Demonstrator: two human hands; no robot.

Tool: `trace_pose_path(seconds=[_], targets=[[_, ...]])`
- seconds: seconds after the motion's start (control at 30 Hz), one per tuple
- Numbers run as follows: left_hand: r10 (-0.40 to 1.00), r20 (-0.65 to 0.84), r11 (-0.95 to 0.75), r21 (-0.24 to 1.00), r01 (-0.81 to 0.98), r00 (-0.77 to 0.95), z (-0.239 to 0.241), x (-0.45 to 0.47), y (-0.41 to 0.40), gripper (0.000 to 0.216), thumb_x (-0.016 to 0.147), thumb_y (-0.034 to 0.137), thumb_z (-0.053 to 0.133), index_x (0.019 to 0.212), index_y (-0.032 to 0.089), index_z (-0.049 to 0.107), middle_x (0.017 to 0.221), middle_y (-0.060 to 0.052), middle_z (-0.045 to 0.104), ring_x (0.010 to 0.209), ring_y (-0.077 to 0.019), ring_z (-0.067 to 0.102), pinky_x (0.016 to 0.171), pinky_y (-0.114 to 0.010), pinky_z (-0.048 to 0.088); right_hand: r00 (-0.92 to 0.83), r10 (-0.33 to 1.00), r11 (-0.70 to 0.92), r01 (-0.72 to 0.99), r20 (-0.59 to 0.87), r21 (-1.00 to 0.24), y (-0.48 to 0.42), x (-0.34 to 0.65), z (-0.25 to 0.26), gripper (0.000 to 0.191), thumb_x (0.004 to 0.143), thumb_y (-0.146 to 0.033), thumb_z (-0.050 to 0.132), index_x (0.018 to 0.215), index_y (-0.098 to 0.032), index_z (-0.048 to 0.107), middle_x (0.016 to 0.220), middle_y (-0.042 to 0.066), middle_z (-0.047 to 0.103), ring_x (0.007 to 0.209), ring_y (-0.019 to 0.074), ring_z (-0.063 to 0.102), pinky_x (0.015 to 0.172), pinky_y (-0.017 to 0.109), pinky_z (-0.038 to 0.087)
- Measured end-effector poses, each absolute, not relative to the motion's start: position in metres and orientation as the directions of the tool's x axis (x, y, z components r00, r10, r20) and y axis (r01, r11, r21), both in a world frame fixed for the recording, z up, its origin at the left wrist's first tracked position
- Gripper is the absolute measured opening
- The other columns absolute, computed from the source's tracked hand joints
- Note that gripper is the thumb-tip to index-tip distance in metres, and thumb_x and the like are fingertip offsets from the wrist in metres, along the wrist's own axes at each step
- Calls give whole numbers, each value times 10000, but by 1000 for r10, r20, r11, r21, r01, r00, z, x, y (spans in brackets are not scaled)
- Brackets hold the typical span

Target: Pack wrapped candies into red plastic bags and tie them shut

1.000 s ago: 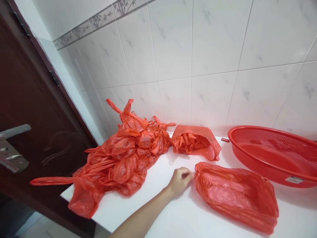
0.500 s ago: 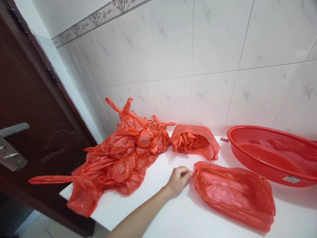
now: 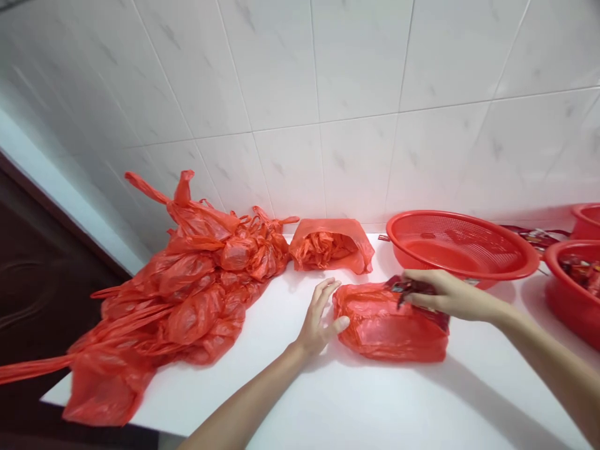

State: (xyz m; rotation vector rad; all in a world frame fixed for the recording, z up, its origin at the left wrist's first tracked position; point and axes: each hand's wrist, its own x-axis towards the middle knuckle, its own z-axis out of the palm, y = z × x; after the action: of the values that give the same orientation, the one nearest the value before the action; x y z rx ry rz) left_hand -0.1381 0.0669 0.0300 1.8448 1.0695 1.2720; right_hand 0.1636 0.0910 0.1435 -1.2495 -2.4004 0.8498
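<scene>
An opened red plastic bag (image 3: 384, 340) lies on the white table with its mouth facing up. At its left end is my left hand (image 3: 320, 322), fingers and thumb spread, the fingertips at or very near the rim. Over the bag's right part, my right hand (image 3: 434, 294) grips small dark red wrapped packets (image 3: 412, 289); their exact kind and number are hard to make out. One dark packet part shows at the bag's right inner side, below the hand.
Filled, knotted red bags (image 3: 192, 300) are heaped on the left. Behind stands a red bag holding crumpled plastic (image 3: 323, 247). A red mesh basket (image 3: 459, 250) stands back right, and a red basin (image 3: 569, 294) of wrapped packets stands far right. Tiled wall (image 3: 290, 169) runs behind.
My right hand has come into view over the bag with dark packets. My left hand has gone from a pinch at the bag's edge to spread fingers. The view has swung right.
</scene>
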Motion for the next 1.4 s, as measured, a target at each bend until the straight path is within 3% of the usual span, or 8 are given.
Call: trace_pose_path(seconds=[0.13, 0.27, 0.57, 0.87, 1.03, 1.17, 1.27, 1.4], targets=[[901, 394, -432, 849, 303, 181, 25, -131, 65, 776, 774, 342, 732, 1476, 308, 404, 1511, -112, 387, 1358, -303, 443, 1093, -480, 431, -596, 800, 449, 668, -65, -594, 100, 129, 132, 230, 905, -349, 497, 1031, -192, 610, 656, 13, 631, 580, 175, 574, 576, 277, 425], [898, 401, -440, 828, 347, 183, 25, -129, 67, 705, 794, 162, 648, 1455, 288, 437, 1450, -99, 464, 1336, -269, 472, 1130, -452, 402, -560, 828, 464, 689, -2, -556, 100, 116, 135, 260, 910, -360, 515, 1053, -185, 644, 733, 37, 658, 658, 184, 585, 619, 276, 410], [887, 425, -462, 797, 390, 183, 31, -129, 67, 579, 796, 79, 551, 1337, 282, 581, 1376, -77, 527, 1325, -245, 495, 1120, -400, 421, -526, 850, 464, 707, 42, -534, 103, 106, 126, 228, 931, -337, 499, 947, -173, 656, 867, 75, 695, 725, 191, 632, 650, 278, 437], [844, 506, -528, 727, 438, 177, 29, -133, 69, 519, 815, 43, 516, 1272, 264, 623, 1323, -83, 566, 1271, -233, 546, 1088, -406, 466, -579, 815, 498, 685, 17, -533, 91, 141, 107, 234, 901, -281, 517, 1036, -204, 693, 1079, 91, 717, 971, 273, 663, 822, 359, 494], [798, 563, -591, 655, 471, 217, 27, -132, 69, 499, 820, 24, 504, 1240, 254, 643, 1293, -82, 567, 1236, -221, 574, 1090, -398, 468, -590, 808, 491, 673, -1, -553, 73, 141, 92, 365, 883, -324, 612, 1218, -189, 666, 1271, 127, 655, 1156, 316, 609, 954, 427, 493], [765, 589, -632, 603, 487, 263, 28, -130, 67, 484, 820, 7, 496, 1209, 248, 653, 1297, -81, 556, 1210, -213, 589, 1063, -384, 490, -605, 796, 509, 668, 1, -543, 64, 125, 72, 556, 801, -253, 726, 1342, -188, 615, 1437, 157, 541, 1267, 340, 557, 1043, 444, 469], [749, 604, -646, 573, 505, 273, 28, -130, 67, 490, 810, -12, 483, 1192, 242, 654, 1293, -85, 557, 1201, -214, 593, 1052, -391, 499, -572, 820, 505, 699, 27, -507, 64, 118, 61, 573, 777, -185, 726, 1339, -174, 614, 1400, 173, 559, 1230, 346, 579, 1023, 462, 484], [754, 603, -635, 565, 526, 262, 28, -131, 68, 480, 798, -8, 491, 1177, 237, 654, 1291, -89, 559, 1208, -225, 590, 1049, -405, 505, -519, 854, 445, 689, 38, -573, 67, 124, 56, 707, 756, -279, 773, 1412, -162, 535, 1310, 180, 600, 1168, 348, 602, 970, 467, 515]])
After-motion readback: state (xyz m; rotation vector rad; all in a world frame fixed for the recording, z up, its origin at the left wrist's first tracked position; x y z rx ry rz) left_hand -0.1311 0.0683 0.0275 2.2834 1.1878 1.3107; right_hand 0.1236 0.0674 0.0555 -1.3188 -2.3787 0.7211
